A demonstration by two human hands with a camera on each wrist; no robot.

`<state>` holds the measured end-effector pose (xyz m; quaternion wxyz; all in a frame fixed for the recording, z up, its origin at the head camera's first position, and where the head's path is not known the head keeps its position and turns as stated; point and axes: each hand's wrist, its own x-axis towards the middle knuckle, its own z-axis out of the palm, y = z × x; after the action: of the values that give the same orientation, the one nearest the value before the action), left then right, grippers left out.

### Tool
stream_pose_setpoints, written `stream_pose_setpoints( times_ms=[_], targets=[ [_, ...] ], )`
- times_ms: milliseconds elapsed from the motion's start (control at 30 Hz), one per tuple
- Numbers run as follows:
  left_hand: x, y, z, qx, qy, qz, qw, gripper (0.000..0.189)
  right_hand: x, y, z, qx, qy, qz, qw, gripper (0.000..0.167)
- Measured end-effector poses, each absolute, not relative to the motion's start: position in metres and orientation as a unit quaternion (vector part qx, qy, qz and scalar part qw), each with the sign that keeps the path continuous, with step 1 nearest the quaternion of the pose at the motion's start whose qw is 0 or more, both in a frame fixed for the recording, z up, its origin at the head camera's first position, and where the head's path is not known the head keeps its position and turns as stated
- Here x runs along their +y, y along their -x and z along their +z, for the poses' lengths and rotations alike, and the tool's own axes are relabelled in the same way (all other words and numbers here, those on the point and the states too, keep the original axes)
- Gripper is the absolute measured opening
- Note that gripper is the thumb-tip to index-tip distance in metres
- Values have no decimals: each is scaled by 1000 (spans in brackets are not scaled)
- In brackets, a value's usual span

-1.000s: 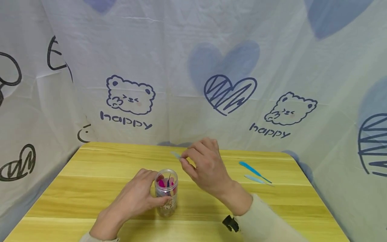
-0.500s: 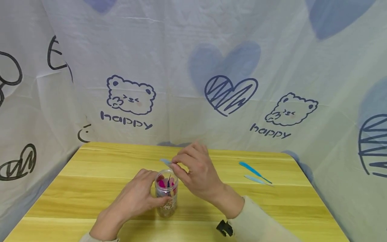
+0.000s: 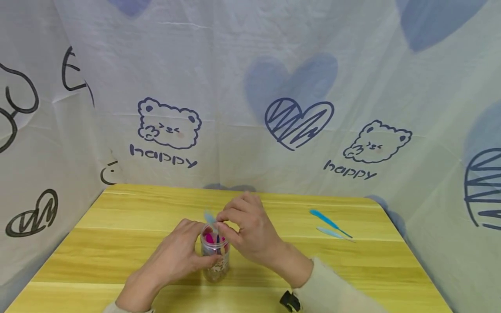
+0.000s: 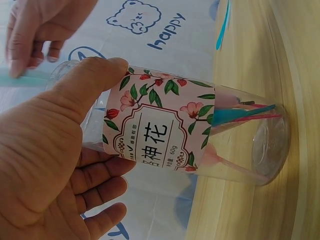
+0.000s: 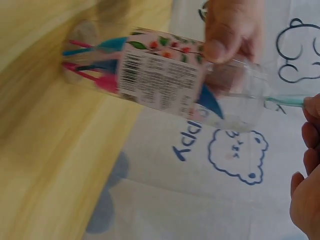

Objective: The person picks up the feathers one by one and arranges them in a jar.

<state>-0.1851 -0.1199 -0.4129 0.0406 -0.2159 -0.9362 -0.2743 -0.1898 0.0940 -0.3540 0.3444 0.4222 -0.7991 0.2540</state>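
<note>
A clear plastic jar (image 4: 245, 135) with a pink floral label stands lidless on the table. My left hand (image 3: 172, 252) grips it around its upper part, thumb in front and fingers behind. Pink and blue slender pieces with thin stems (image 4: 240, 115) stand inside the jar. Just above the mouth, my right hand (image 3: 250, 228) pinches a pale blue slender piece (image 3: 209, 217) between thumb and fingertips. In the right wrist view the thin pale green-blue end (image 5: 285, 101) runs from those fingertips to the jar's rim; how far it reaches inside is unclear.
Two more slender pieces lie on the table's right side: a bright blue one (image 3: 326, 219) and a pale blue one (image 3: 330, 232). The yellow wooden table (image 3: 117, 226) ends against a white printed curtain (image 3: 235, 143). A black clip (image 3: 290, 301) sits by my right sleeve.
My right hand has moved left and down toward the jar, carrying the pale blue piece from behind it to over its mouth. My left hand and the jar have stayed put.
</note>
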Motion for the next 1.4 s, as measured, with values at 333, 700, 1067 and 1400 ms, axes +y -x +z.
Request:
stream_pose_setpoints(
  times_ms=[333,700,1067,1400],
  targets=[
    [-119,184,-412,-935,220,-273,47,61,98,186,-368,-850,-410,196,265,5],
    [-118,183,-413,-937,223,-261,60,60,99,186,-355,-894,-382,110,207,11],
    [-118,183,-414,-936,226,-262,63,62,100,185,-359,-880,-390,114,247,9],
    [-117,183,-413,-936,227,-263,61,50,103,186,-366,-846,-413,68,331,11]
  ],
)
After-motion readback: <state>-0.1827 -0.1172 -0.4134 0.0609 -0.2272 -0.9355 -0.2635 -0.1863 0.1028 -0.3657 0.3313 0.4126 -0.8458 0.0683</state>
